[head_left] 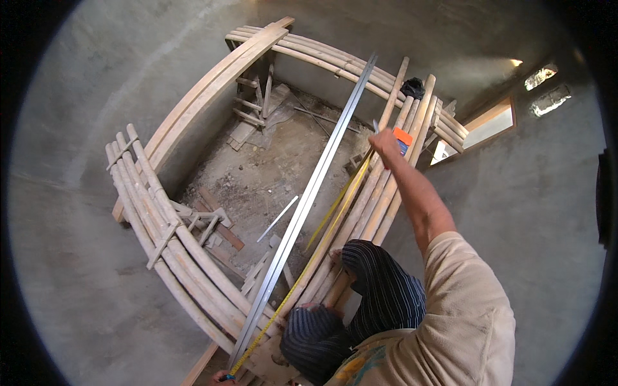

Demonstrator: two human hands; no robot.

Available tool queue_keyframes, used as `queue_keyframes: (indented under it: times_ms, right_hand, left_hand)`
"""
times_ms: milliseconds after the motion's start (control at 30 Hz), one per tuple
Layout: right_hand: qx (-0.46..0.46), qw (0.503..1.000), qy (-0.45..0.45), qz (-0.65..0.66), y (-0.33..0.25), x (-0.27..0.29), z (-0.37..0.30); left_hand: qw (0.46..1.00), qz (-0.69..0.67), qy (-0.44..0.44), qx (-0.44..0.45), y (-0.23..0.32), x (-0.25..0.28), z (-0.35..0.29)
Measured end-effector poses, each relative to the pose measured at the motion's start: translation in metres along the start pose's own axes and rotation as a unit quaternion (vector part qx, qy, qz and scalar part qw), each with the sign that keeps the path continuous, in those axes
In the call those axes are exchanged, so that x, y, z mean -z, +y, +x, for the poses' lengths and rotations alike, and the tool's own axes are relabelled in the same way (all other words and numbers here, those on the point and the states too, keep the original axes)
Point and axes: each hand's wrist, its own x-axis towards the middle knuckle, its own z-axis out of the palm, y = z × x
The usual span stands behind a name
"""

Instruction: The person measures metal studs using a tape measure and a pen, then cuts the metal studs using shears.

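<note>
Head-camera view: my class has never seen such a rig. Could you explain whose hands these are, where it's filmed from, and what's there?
No machine: a person uses two bare hands. A wide fisheye camera on their head looks down, so straight edges bend near the rim. The right hand reaches out, closed on a yellow measuring tape. The left hand, cut off by the lower edge, is by the tape's near end; its grip is unclear. Bamboo-like poles lie beneath the person, with an orange-and-blue object on them. A silver metal profile spans the gap above the dirt floor.
</note>
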Motion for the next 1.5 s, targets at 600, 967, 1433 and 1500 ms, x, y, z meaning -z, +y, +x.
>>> queue_keyframes:
  times_ms: [600, 967, 1433, 1500]
  right_hand:
    - [0.030, 0.989, 0.140, -0.023, 0.075, -0.029, 0.141]
    - [-0.049, 0.872, 0.016, 0.486, 0.253, -0.228, 0.210]
    - [-0.114, 0.637, -0.185, 0.739, 0.158, -0.343, 0.187]
    - [-0.105, 0.660, -0.174, 0.723, 0.170, -0.330, 0.200]
  left_hand:
    - [0.976, 0.011, 0.042, -0.213, 0.027, -0.007, 0.334]
    - [0.984, 0.029, 0.119, -0.131, 0.000, -0.002, 0.284]
    - [0.802, -0.449, 0.196, -0.341, 0.003, -0.153, 0.124]
    - [0.811, -0.311, 0.255, -0.425, 0.039, -0.180, 0.118]
